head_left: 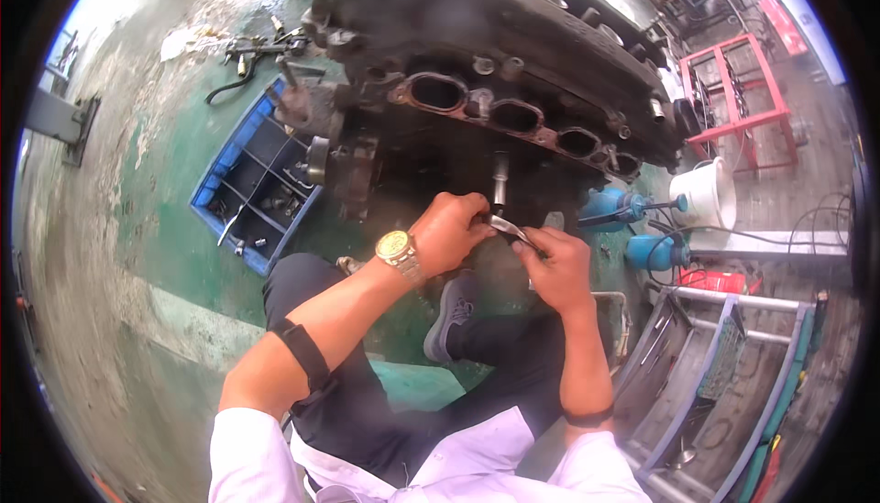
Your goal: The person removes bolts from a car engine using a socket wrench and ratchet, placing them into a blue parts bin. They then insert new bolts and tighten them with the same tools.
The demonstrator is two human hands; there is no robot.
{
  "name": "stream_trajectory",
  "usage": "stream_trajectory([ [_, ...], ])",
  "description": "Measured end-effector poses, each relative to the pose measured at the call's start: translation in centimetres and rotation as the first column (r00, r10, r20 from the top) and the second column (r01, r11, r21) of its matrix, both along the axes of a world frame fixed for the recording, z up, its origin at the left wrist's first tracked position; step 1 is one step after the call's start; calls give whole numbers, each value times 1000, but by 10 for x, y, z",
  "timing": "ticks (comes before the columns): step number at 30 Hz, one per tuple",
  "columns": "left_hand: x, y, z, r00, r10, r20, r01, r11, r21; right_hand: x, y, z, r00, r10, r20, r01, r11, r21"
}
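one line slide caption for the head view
Left hand and right hand on a shiny metal tool beside a dark engine, blue tray to the left.

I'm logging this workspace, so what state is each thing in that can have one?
Bare left hand, fingers pinched on slender silver metal tool
Bare right hand, closed on the tool's other end
Tool, held between both hands
Gold metal wristwatch, fastened on left wrist
Dark metal engine, oval ports uncovered
Blue rectangular plastic tray, open-topped, parts inside
White plastic bucket, empty or filled: cannot tell
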State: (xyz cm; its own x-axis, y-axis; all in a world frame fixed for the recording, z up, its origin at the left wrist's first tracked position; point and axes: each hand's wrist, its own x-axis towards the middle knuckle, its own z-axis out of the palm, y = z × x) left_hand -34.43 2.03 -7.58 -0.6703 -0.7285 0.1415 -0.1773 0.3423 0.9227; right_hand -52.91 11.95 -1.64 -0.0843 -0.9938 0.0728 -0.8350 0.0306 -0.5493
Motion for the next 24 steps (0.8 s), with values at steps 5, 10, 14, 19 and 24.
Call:
stream_trajectory([
  [5,-3,5,2,997,7,73,-18,987,161,-8,1,-3,999,37,13,-36,999,-40],
  [10,-4,3,2,1000,5,30,-6,999,50,-9,0,-6,999,28,28,-27,999,-38],
  [14,-5,7,6,994,88,70,-105,950,293,-10,-3,-5,999,35,-4,-35,998,-43],
  [19,-2,3,13,992,96,86,-119,939,324,-11,-10,-4,999,48,9,-47,997,-62],
  [24,-4,1,17,994,104,43,-112,939,325,-12,-15,-2,1000,25,-9,-26,995,-92],
])
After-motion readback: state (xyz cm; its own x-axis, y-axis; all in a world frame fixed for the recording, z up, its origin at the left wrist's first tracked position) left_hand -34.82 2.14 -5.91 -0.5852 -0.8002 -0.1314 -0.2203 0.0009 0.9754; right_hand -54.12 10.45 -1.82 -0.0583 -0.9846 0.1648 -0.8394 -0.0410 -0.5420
